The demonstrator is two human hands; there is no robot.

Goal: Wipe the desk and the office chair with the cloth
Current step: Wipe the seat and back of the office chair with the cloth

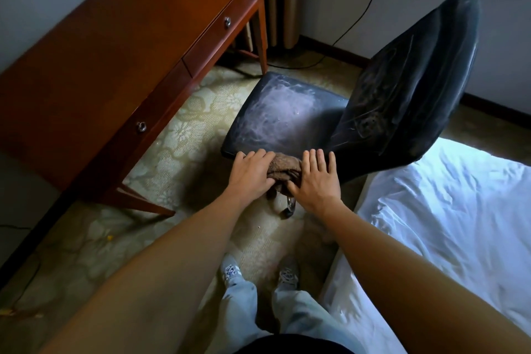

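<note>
The brown cloth (286, 168) is seen bunched on the near edge of the office chair (281, 118), pressed between the two hands. The left grip (253, 171) is laid flat on the cloth's left end, with fingers nearly straight and reaching onto the seat; its thumb is hidden, and nothing is seen clasped. The right grip (314, 178) is spread wide open over the cloth's right end, with fingers straight and apart and the thumb set against the cloth's lower fold. The cloth is thus pressed down rather than clutched – a crumpled ridge of it is left showing between the two grips.

Beyond both grips, the dark seat is marked by pale, swirled smears. Past the right grip and rising away from it, the chair's black backrest (411, 80) is seen tilted, with scuffs across its face. Just below the grips, a castor (290, 205) of the chair is partly shown.

To the left of the left grip, well apart, the reddish wooden worktop (115, 52) is stood on the patterned carpet (178, 135), with two round drawer knobs (141, 125) on its front. To the right of the right grip, a bed (445, 210) with a rumpled white sheet is found – near the chair's back. Far beyond the grips, a black cable (359, 8) is trailed down the wall.
</note>
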